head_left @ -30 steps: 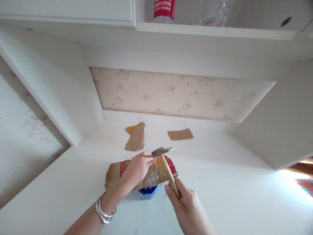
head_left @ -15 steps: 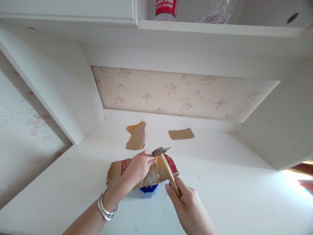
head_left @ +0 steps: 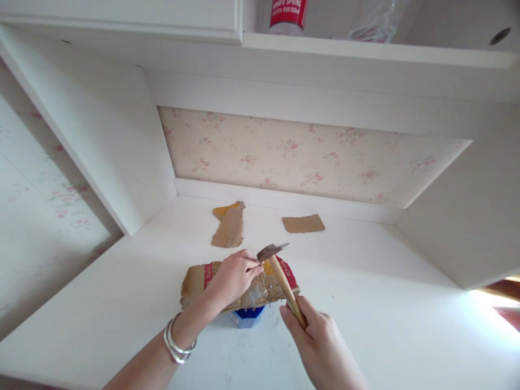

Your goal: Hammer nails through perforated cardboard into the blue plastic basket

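My right hand (head_left: pixel 320 344) is closed around the wooden handle of a small hammer (head_left: pixel 282 276), whose metal head hovers just above a torn piece of cardboard (head_left: pixel 195 280) with red print. My left hand (head_left: pixel 231 276) rests on that cardboard with fingertips pinched together right under the hammer head; what they pinch is too small to make out. The cardboard lies on top of a blue and clear plastic box (head_left: pixel 246 316) on the white desk (head_left: pixel 385 303). Silver bangles circle my left wrist.
Two loose scraps of brown cardboard lie further back: one (head_left: pixel 228 227) left of centre, one (head_left: pixel 303 223) to the right. White side panels wall the desk in. A shelf above carries a red-labelled bottle (head_left: pixel 288 13) and crumpled clear plastic (head_left: pixel 376 24).
The hammer head dipped slightly and rose again near my left fingertips. The view shifted a little to the left; both hands stay in about the same place.
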The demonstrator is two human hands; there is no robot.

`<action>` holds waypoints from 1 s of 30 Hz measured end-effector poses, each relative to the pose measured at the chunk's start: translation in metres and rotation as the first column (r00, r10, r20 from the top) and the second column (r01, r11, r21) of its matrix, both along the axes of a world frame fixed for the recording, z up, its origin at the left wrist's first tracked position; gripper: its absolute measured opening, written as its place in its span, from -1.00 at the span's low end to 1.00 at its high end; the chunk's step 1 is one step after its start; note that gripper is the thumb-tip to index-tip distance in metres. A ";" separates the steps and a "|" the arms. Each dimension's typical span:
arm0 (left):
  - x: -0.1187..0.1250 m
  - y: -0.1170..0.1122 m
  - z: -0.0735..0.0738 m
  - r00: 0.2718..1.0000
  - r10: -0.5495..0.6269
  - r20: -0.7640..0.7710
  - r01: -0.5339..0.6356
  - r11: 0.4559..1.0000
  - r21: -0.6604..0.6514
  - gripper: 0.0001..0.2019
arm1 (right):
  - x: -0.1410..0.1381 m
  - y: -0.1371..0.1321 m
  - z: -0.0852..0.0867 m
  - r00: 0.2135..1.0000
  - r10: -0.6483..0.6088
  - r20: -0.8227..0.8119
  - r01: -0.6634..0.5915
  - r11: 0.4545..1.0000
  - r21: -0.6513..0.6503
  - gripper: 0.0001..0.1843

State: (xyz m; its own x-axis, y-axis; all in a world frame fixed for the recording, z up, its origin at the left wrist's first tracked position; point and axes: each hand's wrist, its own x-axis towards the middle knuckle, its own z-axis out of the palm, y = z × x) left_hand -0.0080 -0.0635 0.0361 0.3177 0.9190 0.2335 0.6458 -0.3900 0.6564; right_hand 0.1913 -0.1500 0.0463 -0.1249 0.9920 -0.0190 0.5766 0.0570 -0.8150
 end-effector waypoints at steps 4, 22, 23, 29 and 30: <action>-0.002 0.000 -0.001 1.000 -0.002 0.011 0.002 1.000 0.020 -0.78 | -0.003 -0.003 0.009 0.998 -0.051 -0.024 0.053 0.996 0.065 -0.64; -0.002 -0.002 0.004 0.999 0.044 -0.017 -0.045 0.999 -0.006 -0.75 | 0.001 -0.004 0.009 0.999 -0.013 0.032 0.012 0.999 0.050 -0.63; -0.002 -0.001 0.003 0.999 0.049 -0.010 -0.049 0.999 -0.003 -0.73 | 0.001 -0.004 0.010 0.999 -0.007 0.035 0.005 0.998 0.055 -0.63; -0.001 -0.002 0.005 0.998 0.054 -0.042 -0.055 0.998 -0.013 -0.83 | 0.004 -0.001 0.009 0.980 0.092 0.175 -0.094 0.996 0.003 -0.65; 0.000 -0.002 0.006 0.997 0.064 -0.043 -0.065 0.998 -0.016 -0.83 | 0.005 -0.001 0.009 0.981 0.083 0.174 -0.087 0.996 0.013 -0.64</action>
State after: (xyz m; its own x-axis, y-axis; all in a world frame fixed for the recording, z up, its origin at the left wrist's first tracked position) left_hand -0.0082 -0.0656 0.0418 0.2671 0.9416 0.2050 0.6970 -0.3357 0.6337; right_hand 0.1962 -0.1510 0.0551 -0.2053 0.9783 -0.0280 0.7012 0.1271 -0.7016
